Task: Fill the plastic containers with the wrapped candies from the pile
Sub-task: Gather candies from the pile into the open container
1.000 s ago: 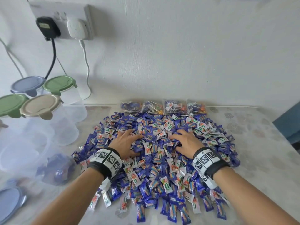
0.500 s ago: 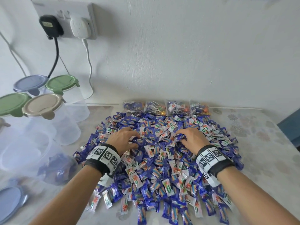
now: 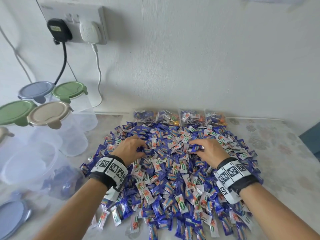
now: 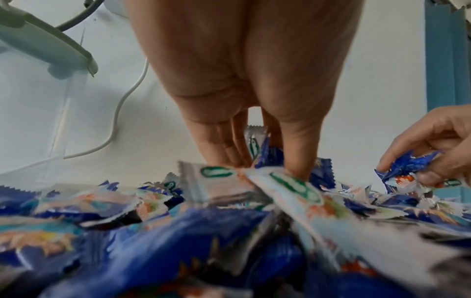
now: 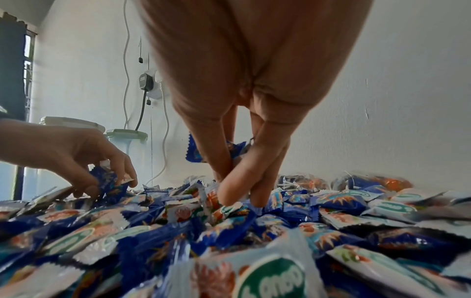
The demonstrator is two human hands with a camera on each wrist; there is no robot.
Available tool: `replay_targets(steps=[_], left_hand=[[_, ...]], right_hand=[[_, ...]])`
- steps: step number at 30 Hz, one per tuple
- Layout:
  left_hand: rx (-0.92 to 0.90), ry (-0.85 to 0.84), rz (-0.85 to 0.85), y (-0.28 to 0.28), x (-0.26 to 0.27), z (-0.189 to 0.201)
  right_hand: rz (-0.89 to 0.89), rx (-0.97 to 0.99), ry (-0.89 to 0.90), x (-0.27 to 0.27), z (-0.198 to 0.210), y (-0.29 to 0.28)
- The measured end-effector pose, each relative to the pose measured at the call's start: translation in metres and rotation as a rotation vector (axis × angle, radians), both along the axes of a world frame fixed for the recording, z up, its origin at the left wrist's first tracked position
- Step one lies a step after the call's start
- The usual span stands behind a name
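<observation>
A wide pile of blue and white wrapped candies (image 3: 173,170) covers the middle of the table. My left hand (image 3: 133,148) sits on the pile's left part, its fingers curled round a bunch of candies (image 5: 107,181). My right hand (image 3: 206,149) is on the right part and grips another bunch (image 4: 413,167). Clear plastic containers stand at the left: an open one (image 3: 29,163) near me, and lidded ones with beige (image 3: 50,115), green (image 3: 69,90) and blue (image 3: 36,91) lids behind it.
A container holding some candies (image 3: 64,181) lies beside the pile's left edge. A loose blue lid (image 3: 12,217) lies at the near left. Several bags of lollipops (image 3: 180,116) line the wall behind the pile. Plugs and cables (image 3: 97,66) hang on the wall above the containers.
Both hands have gone from lying spread on the pile to curling their fingers round candies, and they have slid a little farther toward the wall.
</observation>
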State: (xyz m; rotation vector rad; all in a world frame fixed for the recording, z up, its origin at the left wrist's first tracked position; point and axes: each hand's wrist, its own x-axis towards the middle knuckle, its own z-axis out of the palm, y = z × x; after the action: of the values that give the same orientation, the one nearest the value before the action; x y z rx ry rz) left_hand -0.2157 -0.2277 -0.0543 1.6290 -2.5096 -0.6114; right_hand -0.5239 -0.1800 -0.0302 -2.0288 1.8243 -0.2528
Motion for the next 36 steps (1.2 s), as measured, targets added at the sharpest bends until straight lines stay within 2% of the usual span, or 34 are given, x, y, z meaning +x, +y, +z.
replay_targets(steps=[8, 15, 19, 26, 36], left_hand=[[0.095, -0.166, -0.087, 0.002, -0.015, -0.002], [0.054, -0.235, -0.138, 0.001, -0.03, -0.009], [0.041, -0.152, -0.126, 0.0, -0.029, -0.006], [0.026, 0.027, -0.028, -0.002, -0.018, -0.001], [-0.044, 0.15, 0.016, 0.002, 0.001, 0.029]], right_hand=[[-0.013, 0.015, 0.031, 0.004, 0.0, 0.001], [0.01, 0.095, 0.081, 0.008, -0.006, 0.001], [0.027, 0.122, 0.134, 0.01, -0.01, 0.001], [0.008, 0.055, 0.059, 0.009, -0.004, 0.0], [0.022, -0.047, -0.028, 0.023, 0.029, 0.001]])
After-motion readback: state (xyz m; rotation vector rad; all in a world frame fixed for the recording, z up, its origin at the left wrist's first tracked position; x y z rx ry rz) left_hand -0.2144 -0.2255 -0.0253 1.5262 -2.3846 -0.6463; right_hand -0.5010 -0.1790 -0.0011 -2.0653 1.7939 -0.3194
